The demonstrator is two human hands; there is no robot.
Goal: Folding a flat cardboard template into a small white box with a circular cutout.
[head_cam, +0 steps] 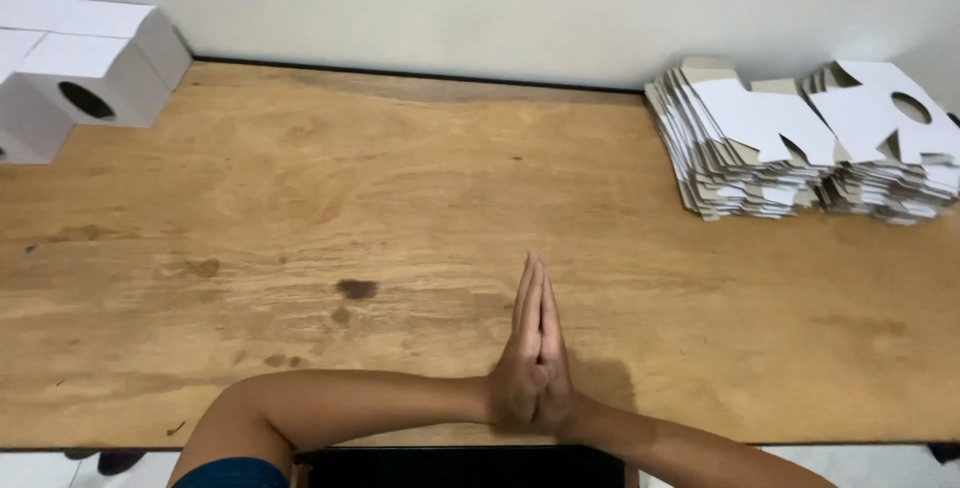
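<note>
My left hand [520, 348] and my right hand [556, 353] are pressed flat together, palm to palm, fingers straight and pointing away from me. They rest upright above the near middle of a wooden table [400, 198]. Neither hand holds anything. Both forearms lie along the table's front edge. The nearest things are far off: a stack of flat white cardboard box blanks [800, 143] at the back right, and several folded white boxes [80, 63] at the back left.
A pale wall runs behind the table. One folded box has a round hole [86, 100] in its side. Dark stains [356, 289] mark the wood left of my hands. A dark object [460, 468] sits below the front edge.
</note>
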